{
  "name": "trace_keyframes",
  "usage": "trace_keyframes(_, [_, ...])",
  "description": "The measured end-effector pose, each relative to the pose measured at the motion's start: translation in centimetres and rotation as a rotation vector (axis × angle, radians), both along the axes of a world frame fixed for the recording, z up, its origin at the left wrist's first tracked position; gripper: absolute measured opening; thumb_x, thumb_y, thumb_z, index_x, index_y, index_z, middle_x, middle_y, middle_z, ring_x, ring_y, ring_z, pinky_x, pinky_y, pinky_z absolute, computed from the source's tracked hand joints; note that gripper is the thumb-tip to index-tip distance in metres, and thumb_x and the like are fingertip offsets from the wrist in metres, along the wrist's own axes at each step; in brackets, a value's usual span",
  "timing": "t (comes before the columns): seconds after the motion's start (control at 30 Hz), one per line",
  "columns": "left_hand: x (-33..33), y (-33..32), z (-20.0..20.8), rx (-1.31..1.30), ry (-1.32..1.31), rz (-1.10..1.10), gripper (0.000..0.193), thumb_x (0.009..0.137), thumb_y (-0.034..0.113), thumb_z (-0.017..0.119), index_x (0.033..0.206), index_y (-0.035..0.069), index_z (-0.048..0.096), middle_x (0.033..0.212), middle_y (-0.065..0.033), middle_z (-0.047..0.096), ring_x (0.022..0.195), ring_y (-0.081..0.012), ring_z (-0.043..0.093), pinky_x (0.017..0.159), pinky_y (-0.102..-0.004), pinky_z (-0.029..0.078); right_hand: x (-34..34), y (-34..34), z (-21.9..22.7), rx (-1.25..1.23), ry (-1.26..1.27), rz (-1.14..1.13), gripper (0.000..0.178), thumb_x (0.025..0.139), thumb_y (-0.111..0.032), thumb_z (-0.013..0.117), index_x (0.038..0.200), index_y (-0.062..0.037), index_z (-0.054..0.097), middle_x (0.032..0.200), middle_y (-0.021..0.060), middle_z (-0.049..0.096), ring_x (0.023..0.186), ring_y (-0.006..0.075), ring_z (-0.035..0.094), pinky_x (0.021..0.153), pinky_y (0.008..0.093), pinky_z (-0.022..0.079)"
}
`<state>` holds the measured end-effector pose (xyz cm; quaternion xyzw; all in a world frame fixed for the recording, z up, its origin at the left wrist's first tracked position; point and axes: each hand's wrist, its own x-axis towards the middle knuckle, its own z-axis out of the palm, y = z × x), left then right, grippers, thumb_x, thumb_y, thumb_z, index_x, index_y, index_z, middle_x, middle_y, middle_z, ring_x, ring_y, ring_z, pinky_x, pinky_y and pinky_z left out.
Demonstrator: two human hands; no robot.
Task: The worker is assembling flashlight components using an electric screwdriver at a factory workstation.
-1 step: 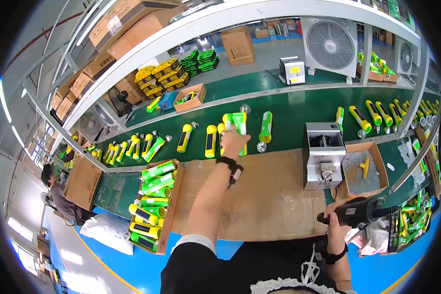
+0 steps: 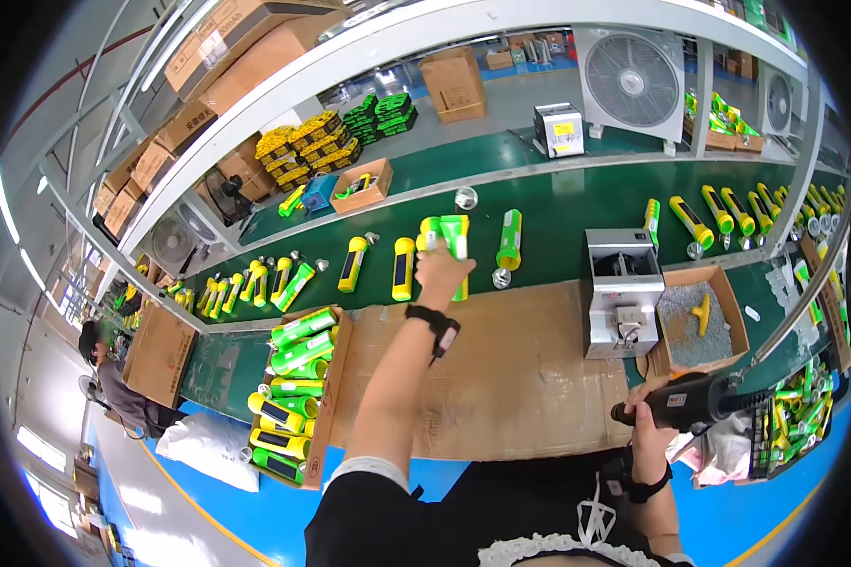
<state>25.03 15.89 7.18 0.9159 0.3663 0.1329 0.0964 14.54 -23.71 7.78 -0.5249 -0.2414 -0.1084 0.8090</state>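
My left hand [image 2: 442,276] reaches over the green belt, its fingers closed around a green-and-yellow flashlight body [image 2: 455,231]. Another yellow part shows against that body, partly covered by my fingers. A round clear-and-silver lamp head [image 2: 466,197] lies just beyond. Left of the hand lies a yellow flashlight [image 2: 403,269] with a dark panel; to the right is a green flashlight [image 2: 510,238] with its lamp head [image 2: 501,278] at the near end. At the lower right, my right hand [image 2: 649,439] grips a black electric screwdriver [image 2: 679,402] with a coiled cord, held above the bench edge.
Brown cardboard [image 2: 501,378] covers the bench before me. An open carton [image 2: 334,397] of flashlights stands left. On the right are a grey machine [image 2: 622,298] and a box of small grey screws [image 2: 687,331] holding a yellow piece [image 2: 702,315]. A person [image 2: 128,383] sits far left.
The whole view has shifted slightly. My left hand stays on the flashlight, and my right hand keeps hold of the screwdriver.
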Motion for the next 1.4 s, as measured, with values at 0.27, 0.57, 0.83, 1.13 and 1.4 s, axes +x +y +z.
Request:
trace_keyframes(0.27, [-17.1, -6.5, -1.9, 0.19, 0.389, -0.022, 0.075, 0.061, 0.048, 0.071, 0.12, 0.007, 0.049, 0.109, -0.0296, 0.05, 0.091, -0.041, 0.057, 0.07, -0.0443, 0.052, 6.8, 0.5, 1.4, 0.255, -0.229, -0.025, 0.058, 0.084, -0.005, 0.06, 0.128, -0.0032, 0.023, 0.081, 0.0081, 0.052, 0.065, 0.0166, 0.052, 0.061, 0.0312, 0.046])
trace_keyframes(0.57, [-22.3, -11.2, -4.8, 0.676, 0.086, -0.295, 0.061, 0.072, 0.041, 0.068, 0.122, 0.009, 0.052, 0.099, -0.0199, 0.053, 0.086, -0.0334, 0.058, 0.07, -0.0413, 0.048, 11.9, 2.6, 2.2, 0.161, -0.18, -0.005, 0.05, 0.079, 0.003, 0.063, 0.122, -0.0012, 0.038, 0.077, 0.0058, 0.057, 0.061, 0.0113, 0.055, 0.057, 0.0241, 0.046])
trace_keyframes(0.83, [-24.7, -13.8, -1.9, -0.399, 0.292, -0.745, 0.06, 0.081, 0.023, 0.062, 0.136, 0.02, 0.038, 0.087, -0.0286, 0.056, 0.067, -0.0451, 0.058, 0.059, -0.0492, 0.048, 11.7, 3.1, 3.7, -0.091, -0.051, -0.004, 0.047, 0.075, 0.003, 0.064, 0.118, -0.001, 0.047, 0.072, 0.0012, 0.057, 0.06, 0.008, 0.055, 0.056, 0.0236, 0.046])
trace_keyframes(1.13, [-19.1, -16.0, -4.8, 0.051, -0.136, -1.038, 0.038, 0.074, 0.03, 0.068, 0.107, 0.014, 0.06, 0.091, -0.0113, 0.051, 0.085, -0.0286, 0.052, 0.072, -0.0399, 0.042, 2.8, 1.9, 2.8, 0.172, -0.094, 0.311, 0.067, 0.08, -0.023, 0.069, 0.129, -0.0071, 0.026, 0.067, 0.0052, 0.048, 0.053, 0.0167, 0.05, 0.055, 0.0319, 0.045])
trace_keyframes(1.4, [-13.6, -16.9, -7.4, -0.075, -0.166, -0.829, 0.011, 0.084, 0.018, 0.056, 0.085, 0.007, 0.06, 0.079, -0.0099, 0.055, 0.078, -0.0302, 0.054, 0.07, -0.0407, 0.042, 0.3, 2.4, 1.1, 0.079, -0.083, 0.217, 0.071, 0.077, -0.032, 0.074, 0.127, -0.0147, 0.028, 0.069, 0.0021, 0.05, 0.058, 0.017, 0.054, 0.06, 0.0344, 0.046])
